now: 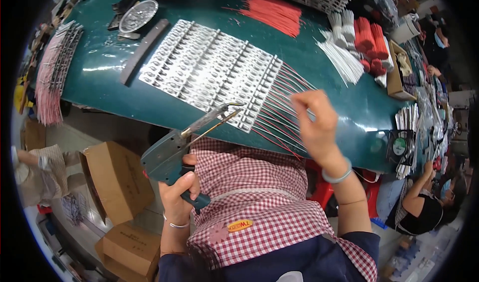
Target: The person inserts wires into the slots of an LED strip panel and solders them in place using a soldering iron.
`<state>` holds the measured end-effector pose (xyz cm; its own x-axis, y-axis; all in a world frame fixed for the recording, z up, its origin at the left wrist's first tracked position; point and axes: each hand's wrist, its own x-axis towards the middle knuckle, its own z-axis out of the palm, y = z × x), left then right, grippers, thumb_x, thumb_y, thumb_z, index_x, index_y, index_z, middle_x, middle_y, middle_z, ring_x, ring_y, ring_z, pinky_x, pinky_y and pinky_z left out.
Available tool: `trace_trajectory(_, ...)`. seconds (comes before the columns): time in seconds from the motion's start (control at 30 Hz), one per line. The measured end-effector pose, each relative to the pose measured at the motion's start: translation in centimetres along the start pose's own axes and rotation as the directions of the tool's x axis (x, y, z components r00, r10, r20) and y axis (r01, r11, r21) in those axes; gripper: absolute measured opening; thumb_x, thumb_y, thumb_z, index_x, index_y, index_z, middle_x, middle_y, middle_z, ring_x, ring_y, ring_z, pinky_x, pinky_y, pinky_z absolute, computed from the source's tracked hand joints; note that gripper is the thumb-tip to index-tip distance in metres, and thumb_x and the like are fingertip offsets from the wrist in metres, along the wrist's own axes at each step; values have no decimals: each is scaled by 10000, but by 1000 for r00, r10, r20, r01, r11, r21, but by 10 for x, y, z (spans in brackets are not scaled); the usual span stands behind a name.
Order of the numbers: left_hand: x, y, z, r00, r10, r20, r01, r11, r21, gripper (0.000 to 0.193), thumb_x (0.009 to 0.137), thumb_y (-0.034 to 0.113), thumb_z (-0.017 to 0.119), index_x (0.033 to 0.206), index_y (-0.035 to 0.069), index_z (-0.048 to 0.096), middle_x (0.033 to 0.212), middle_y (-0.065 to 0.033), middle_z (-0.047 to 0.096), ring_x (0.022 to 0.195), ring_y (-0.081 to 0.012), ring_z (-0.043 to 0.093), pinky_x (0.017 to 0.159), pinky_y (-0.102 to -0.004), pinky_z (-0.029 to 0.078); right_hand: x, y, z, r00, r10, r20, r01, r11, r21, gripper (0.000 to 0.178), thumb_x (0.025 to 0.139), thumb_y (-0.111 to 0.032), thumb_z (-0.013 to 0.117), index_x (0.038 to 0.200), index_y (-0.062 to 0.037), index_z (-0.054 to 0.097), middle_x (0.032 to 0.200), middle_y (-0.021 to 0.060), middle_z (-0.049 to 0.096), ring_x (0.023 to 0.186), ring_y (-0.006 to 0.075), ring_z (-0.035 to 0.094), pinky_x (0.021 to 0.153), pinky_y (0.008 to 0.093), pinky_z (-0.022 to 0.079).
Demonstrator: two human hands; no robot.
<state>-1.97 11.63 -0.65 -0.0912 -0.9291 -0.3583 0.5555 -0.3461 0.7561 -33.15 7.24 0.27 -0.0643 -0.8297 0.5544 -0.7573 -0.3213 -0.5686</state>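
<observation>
My left hand (180, 189) is wrapped around the dark green handle of a soldering gun (167, 150). Its metal tip and a thin feed tube reach over the lower right part of a silver-white panel (212, 65) made of rows of small metal pieces. Red and white wires (279, 115) fan out from that panel's right edge. Above these wires is my right hand (318, 125), fingers curled and pressed together; what they pinch, if anything, is too small to make out.
On the green table (100, 77) are a dark curved bar (144, 52), a metal dish (138, 16), loose red wires (273, 15), white wires (342, 60) and bundled wires (366, 37). Wired strips (59, 72) hang over the left edge. Cardboard boxes (117, 182) stand below; a co-worker (424, 202) sits at right.
</observation>
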Motion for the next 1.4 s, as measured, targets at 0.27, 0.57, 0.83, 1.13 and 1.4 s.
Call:
trace_trajectory(0.27, -35, -10, 4, 991, 86, -102, -30, 888, 459, 538, 763, -82, 701, 1280, -56, 552, 1111, -172, 649, 619, -137, 573, 489, -251, 460, -59, -32, 36, 989, 85, 123, -102, 985, 141, 154, 788, 35, 751, 906, -9, 661, 839, 88, 626, 782, 266, 599, 667, 372, 486)
trace_trajectory(0.57, -45, -27, -15, 970, 213, 116, -224, 599, 769, 277, 810, 57, 803, 1048, -40, 701, 961, -118, 706, 835, -186, 681, 747, -294, 544, -64, -32, 53, 998, 43, 41, -45, 996, 72, 178, 754, 45, 765, 875, -36, 662, 815, 62, 604, 758, 243, 589, 644, 354, 479)
trace_trajectory(0.83, -41, -27, -17, 940, 230, 251, -330, 440, 835, 243, 762, -3, 782, 982, -57, 694, 918, -150, 679, 770, -254, 677, 696, -317, 536, -66, -31, 57, 999, 33, 37, -34, 999, 16, 167, 759, 30, 762, 872, -43, 662, 828, 64, 585, 762, 250, 573, 663, 367, 465)
trace_trajectory(1.13, -36, -31, -19, 914, 220, 341, -401, 372, 837, 216, 748, -17, 778, 945, -50, 696, 889, -145, 671, 747, -267, 670, 672, -329, 533, -65, -31, 56, 998, 32, 48, -33, 999, 8, 166, 762, 27, 758, 880, -38, 660, 819, 68, 579, 760, 253, 574, 659, 368, 467)
trace_trajectory(1.4, -42, -30, -25, 932, 239, 271, -349, 401, 847, 229, 778, 16, 777, 985, -36, 694, 887, -140, 667, 747, -262, 669, 678, -333, 531, -65, -32, 57, 998, 33, 55, -33, 999, 4, 162, 764, 24, 757, 877, -37, 657, 820, 70, 577, 758, 252, 573, 656, 367, 468)
